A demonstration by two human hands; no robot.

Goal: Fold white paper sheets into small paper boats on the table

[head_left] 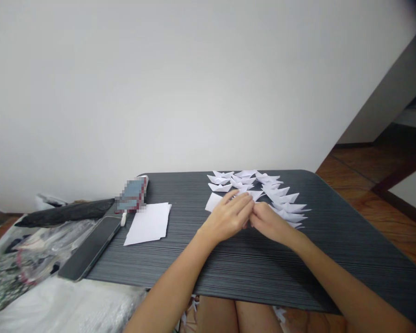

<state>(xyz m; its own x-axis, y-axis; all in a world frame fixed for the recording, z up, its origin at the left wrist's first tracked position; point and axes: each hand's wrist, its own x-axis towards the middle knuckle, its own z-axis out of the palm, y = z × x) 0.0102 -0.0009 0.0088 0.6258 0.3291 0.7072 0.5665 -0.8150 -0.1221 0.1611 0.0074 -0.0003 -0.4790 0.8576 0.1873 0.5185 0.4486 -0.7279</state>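
Note:
My left hand (229,215) and my right hand (269,222) meet above the dark table, fingertips together. Both have their fingers drawn in, and whatever lies between them is hidden. A white piece of paper (213,202) shows just past the left hand's fingers; I cannot tell whether it is held or lies on the table. Several folded white paper boats (219,187) stand in rows beyond the hands. More paper boats (287,199) form a curved, overlapping line beside and behind the right hand.
A stack of white paper sheets (149,224) lies left on the black table (194,268). Along the table's left edge are a dark phone-like slab (92,247), a small white item (124,219) and a blurred-out object (131,194). Plastic bags (55,245) heap up beside it; a white wall rises behind.

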